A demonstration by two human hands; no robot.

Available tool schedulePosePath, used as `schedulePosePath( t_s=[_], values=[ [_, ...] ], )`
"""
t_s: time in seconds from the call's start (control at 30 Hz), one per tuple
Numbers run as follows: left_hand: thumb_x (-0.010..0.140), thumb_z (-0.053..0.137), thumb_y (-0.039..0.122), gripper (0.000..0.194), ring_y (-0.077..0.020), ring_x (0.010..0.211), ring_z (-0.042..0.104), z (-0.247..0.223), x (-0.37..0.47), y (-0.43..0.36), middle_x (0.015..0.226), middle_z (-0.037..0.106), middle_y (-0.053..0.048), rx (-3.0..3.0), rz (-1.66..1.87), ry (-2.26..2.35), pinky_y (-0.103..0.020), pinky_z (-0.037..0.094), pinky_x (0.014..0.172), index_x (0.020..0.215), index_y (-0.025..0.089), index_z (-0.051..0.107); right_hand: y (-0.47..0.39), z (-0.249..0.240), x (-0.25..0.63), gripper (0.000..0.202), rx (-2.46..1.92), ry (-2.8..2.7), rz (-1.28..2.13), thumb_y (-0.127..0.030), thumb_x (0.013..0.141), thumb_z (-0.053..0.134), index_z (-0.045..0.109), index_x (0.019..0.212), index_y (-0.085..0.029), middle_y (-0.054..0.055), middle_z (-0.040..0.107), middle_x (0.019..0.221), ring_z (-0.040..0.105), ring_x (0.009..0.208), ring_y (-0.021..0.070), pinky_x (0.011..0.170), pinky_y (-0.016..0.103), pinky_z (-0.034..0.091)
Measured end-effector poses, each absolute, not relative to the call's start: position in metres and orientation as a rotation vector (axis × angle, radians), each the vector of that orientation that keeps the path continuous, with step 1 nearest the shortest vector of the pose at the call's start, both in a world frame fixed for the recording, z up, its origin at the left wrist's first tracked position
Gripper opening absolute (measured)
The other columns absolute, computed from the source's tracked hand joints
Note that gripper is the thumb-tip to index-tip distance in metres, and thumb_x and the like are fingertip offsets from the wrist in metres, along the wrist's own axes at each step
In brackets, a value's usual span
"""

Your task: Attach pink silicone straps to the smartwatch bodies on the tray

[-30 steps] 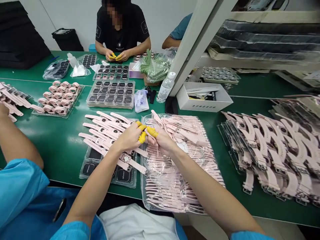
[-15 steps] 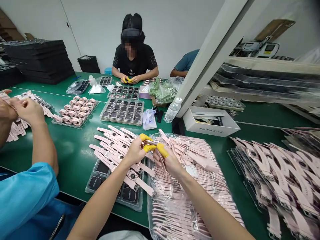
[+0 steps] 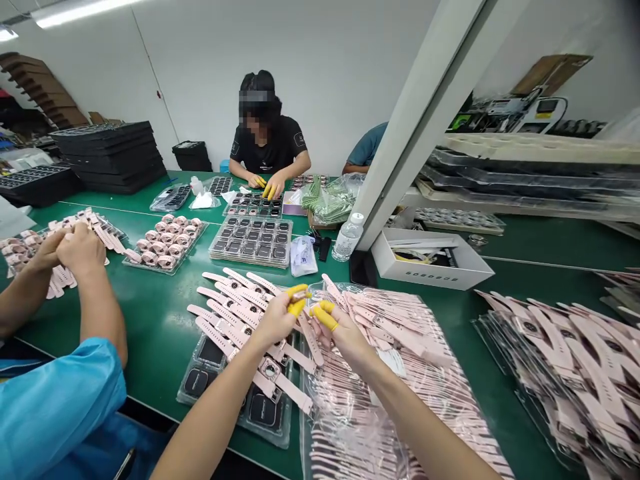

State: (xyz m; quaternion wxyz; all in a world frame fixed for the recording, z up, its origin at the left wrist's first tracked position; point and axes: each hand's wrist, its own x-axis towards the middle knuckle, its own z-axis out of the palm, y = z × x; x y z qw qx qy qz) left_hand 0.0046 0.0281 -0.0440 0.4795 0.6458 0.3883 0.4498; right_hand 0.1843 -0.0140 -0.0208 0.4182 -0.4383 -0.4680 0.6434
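Yellow finger covers sit on the fingertips of both my hands. My left hand [image 3: 277, 319] is closed in a pinch on a pink watch [image 3: 311, 341], whose strap hangs down between my hands; its case is mostly hidden by my fingers. Just right of it, a small gap away, my right hand [image 3: 345, 328] has thumb and finger pressed together, but what they hold is too small to make out. Below my left hand, several pink watches [image 3: 270, 369] lie across a clear tray with black squares [image 3: 263, 408]. Under my right hand spreads a plastic bag of pink straps [image 3: 400, 400].
Trays of black squares [image 3: 250, 240], a tray of coiled pink watches [image 3: 167, 243], a water bottle [image 3: 349, 237] and a white box [image 3: 433, 260] stand beyond. More strapped watches [image 3: 565, 347] are piled right. A co-worker in blue [image 3: 75, 380] sits left; another person [image 3: 267, 143] works opposite.
My hands have come slightly apart, and a strap now hangs between them. The view has tilted up a little. The person opposite has moved a hand over the tray.
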Motion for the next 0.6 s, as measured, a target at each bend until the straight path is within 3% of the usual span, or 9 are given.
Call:
schedulePosePath(
  t_s=[0.07, 0.2, 0.4, 0.6],
  values=[
    [0.092, 0.055, 0.016, 0.045, -0.0264, 0.124, 0.065, -0.048, 0.010, 0.022, 0.132, 0.070, -0.012, 1.870, 1.031, 0.886, -0.050, 0.051, 0.112, 0.136, 0.022, 0.064, -0.014, -0.021, 0.185, 0.048, -1.110, -1.224, 1.645, -0.067, 0.086, 0.070, 0.053, 0.079, -0.022, -0.003, 0.057, 0.065, 0.043, 0.047, 0.0096, 0.047, 0.026, 0.031],
    [0.089, 0.047, 0.007, 0.055, -0.0258, 0.124, 0.062, -0.046, 0.007, 0.021, 0.132, 0.065, -0.012, 2.113, 0.986, 0.801, -0.048, 0.051, 0.110, 0.139, 0.023, 0.063, -0.015, -0.020, 0.188, 0.047, -1.047, -1.276, 1.722, -0.062, 0.085, 0.072, 0.052, 0.073, -0.022, -0.004, 0.052, 0.058, 0.043, 0.048, 0.0109, 0.048, 0.026, 0.032],
    [0.092, 0.045, 0.008, 0.052, -0.0249, 0.121, 0.062, -0.040, 0.005, 0.023, 0.129, 0.064, -0.012, 2.127, 0.994, 0.764, -0.047, 0.052, 0.108, 0.139, 0.024, 0.062, -0.012, -0.017, 0.186, 0.046, -0.939, -1.097, 1.858, -0.060, 0.080, 0.078, 0.052, 0.076, -0.022, -0.008, 0.043, 0.053, 0.030, 0.046, 0.0085, 0.046, 0.025, 0.022],
    [0.093, 0.046, 0.011, 0.051, -0.0254, 0.121, 0.061, -0.045, 0.011, 0.020, 0.130, 0.063, -0.011, 2.011, 1.076, 0.846, -0.048, 0.050, 0.110, 0.140, 0.025, 0.060, -0.012, -0.019, 0.179, 0.048, -0.858, -0.933, 1.834, -0.059, 0.079, 0.077, 0.046, 0.074, -0.023, -0.008, 0.041, 0.053, 0.028, 0.045, 0.0076, 0.044, 0.024, 0.019]
  ],
)
